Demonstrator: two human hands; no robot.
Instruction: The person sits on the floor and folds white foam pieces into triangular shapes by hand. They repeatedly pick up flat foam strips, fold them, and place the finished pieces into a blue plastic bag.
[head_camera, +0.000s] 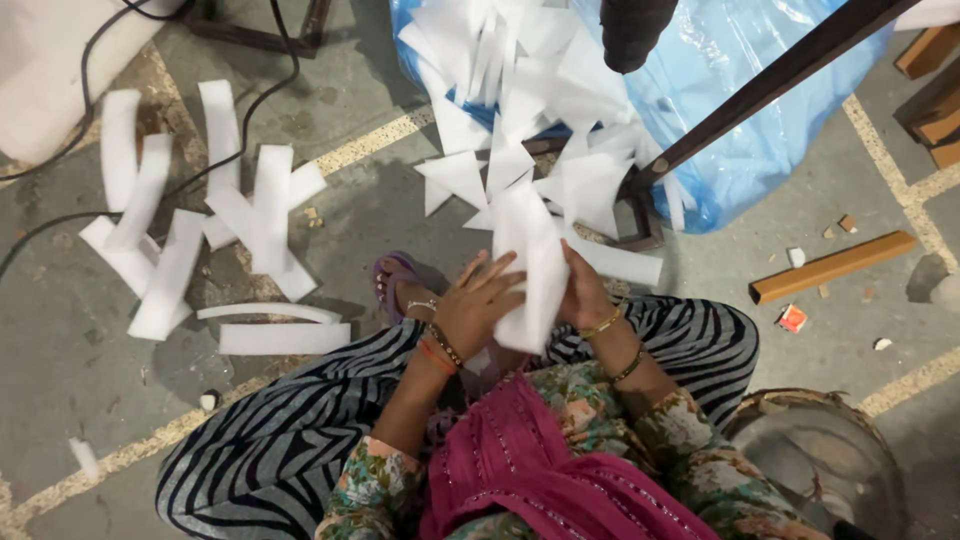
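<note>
Two hands share one white foam piece (532, 275): your left hand (478, 305) lies against its face with fingers spread, while your right hand (583, 292) pinches the far edge, grip closed on it. The piece hangs above your lap, just short of the heap of cut pieces (530, 120) spilling from the blue bag (740, 120). Keep the right pinch near the edge so the sheet stays flat, and let the left palm steady it without crumpling. Long strips (180, 230) lie apart on the floor (380, 215) to your left.
</note>
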